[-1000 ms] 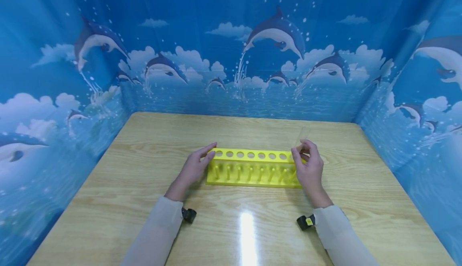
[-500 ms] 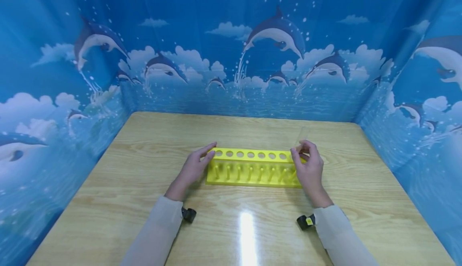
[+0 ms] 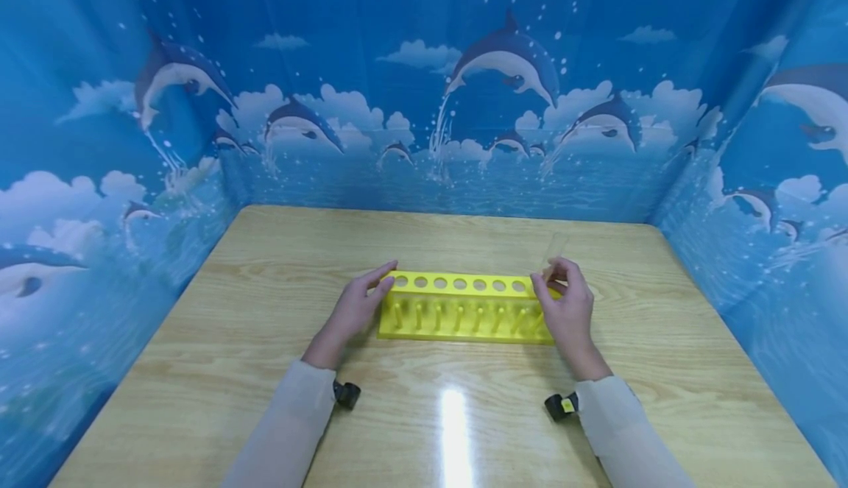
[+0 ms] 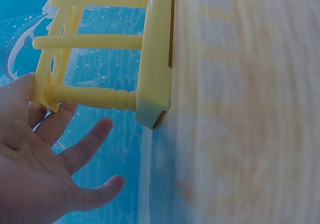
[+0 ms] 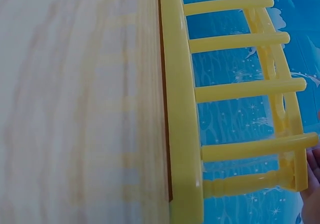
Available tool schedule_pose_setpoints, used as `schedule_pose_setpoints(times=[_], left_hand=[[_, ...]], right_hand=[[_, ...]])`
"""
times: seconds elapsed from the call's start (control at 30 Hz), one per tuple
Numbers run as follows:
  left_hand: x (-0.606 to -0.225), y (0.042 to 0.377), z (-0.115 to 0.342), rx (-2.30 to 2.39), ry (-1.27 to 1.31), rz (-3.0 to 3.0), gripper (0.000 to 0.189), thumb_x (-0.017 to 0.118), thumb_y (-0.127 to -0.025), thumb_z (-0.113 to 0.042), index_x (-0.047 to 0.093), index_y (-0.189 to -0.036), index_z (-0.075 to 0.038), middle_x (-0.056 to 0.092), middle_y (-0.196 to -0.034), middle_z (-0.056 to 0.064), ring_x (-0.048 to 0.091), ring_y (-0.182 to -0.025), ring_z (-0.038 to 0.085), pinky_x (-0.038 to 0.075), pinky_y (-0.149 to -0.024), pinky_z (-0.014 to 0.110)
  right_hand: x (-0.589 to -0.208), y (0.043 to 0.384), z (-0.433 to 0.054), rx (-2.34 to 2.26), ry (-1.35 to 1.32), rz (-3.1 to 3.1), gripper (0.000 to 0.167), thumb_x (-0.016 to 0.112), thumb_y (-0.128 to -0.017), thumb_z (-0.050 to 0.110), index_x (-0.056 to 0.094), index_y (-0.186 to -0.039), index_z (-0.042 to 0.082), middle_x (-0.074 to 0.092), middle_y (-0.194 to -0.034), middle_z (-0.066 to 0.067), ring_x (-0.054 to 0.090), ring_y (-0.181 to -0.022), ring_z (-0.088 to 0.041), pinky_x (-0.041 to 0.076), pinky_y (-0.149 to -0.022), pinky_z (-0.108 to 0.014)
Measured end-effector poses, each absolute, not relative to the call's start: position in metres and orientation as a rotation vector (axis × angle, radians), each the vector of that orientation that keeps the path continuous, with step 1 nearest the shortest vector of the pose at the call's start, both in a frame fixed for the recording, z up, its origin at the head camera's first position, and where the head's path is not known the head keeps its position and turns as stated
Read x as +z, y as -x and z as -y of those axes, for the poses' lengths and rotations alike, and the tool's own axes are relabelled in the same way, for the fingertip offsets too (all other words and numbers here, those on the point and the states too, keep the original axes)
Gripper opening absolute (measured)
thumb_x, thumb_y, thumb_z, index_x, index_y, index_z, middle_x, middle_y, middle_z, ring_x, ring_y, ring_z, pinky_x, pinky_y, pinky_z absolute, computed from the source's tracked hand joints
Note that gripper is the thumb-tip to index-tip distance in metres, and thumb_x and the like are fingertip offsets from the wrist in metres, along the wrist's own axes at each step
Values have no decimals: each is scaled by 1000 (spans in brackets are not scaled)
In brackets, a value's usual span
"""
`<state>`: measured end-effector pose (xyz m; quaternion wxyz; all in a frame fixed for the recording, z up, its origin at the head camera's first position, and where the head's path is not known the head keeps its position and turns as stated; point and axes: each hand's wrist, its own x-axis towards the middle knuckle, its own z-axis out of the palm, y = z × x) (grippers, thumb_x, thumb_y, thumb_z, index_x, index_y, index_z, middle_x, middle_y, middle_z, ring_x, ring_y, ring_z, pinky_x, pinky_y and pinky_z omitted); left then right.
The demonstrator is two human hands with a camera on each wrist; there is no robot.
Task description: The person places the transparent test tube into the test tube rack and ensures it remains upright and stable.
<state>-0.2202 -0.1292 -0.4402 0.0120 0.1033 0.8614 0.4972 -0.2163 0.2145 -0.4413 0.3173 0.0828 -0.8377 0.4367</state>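
A yellow test tube rack [image 3: 464,291] stands on the table, with a row of round holes along its top and a row of pegs in front. My left hand [image 3: 354,306] grips the left end of its top bar between thumb and fingers; in the left wrist view the other fingers are spread beside the end post [image 4: 95,97]. At the right end, my right hand [image 3: 570,308] pinches a clear test tube [image 3: 555,246], which leans up and away above the rack top. The right hand covers the holes there, and the tube's lower part is hidden behind the fingers.
The wood-grain table [image 3: 424,414] extends around the rack on all sides. A blue dolphin-print curtain [image 3: 371,90] encloses its back and sides. A black wrist camera [image 3: 347,395] sits at the left cuff, another [image 3: 560,408] at the right.
The right thumb has shifted very slightly left over the rack's end, with the clear test tube still pinched. Left hand and rack stay in place.
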Motion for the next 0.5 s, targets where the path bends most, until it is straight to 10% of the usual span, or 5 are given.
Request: schedule_pose_setpoints(times=[0.5], left_hand=[[-441,221,129,1542,-301,-2677,50,44,-103,-40,44,-147,-18,45,-149,3,41,-135,36,34,-110,53]], right_hand=[[-442,216,-216,1226,-186,2211,32,60,-98,18,53,-122,-2,58,-100,-10,58,-99,-21,45,-83,-5]])
